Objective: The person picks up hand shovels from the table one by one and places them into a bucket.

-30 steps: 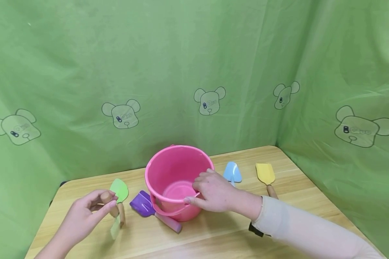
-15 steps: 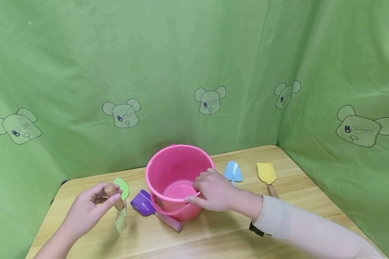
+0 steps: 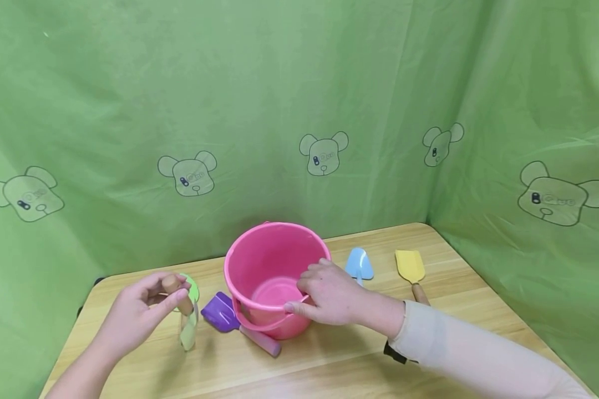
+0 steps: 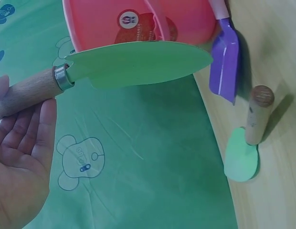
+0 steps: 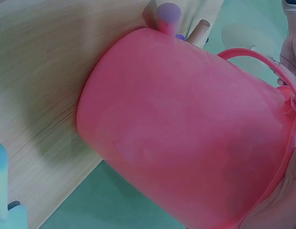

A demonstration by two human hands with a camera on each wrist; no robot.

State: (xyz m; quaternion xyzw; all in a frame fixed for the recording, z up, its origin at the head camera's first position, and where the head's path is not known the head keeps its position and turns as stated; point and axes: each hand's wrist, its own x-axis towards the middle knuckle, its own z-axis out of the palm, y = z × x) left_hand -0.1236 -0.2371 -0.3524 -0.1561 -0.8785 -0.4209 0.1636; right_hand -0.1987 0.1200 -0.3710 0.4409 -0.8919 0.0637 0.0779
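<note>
My left hand (image 3: 137, 310) grips the wooden handle of a light green toy trowel (image 4: 138, 64), lifted above the table at the left. Its blade hangs downward in the head view. Behind it a second green trowel (image 4: 241, 157) with a wooden handle lies on the table, partly hidden in the head view. With my right hand (image 3: 331, 293) I hold the near right rim of a pink bucket (image 3: 279, 255) in the middle of the table. The bucket's inside shows nothing in it, and its pink handle hangs down on the near side.
A purple shovel (image 3: 221, 313) with a pink handle lies against the bucket's left front. To the right lie a blue trowel (image 3: 359, 263), partly behind my right arm, and a yellow shovel (image 3: 410, 266). Green curtains (image 3: 259, 83) enclose the wooden table (image 3: 329, 377).
My left hand has moved slightly up and to the right with the green trowel, covering more of the one lying behind. My right hand and the bucket have stayed in place.
</note>
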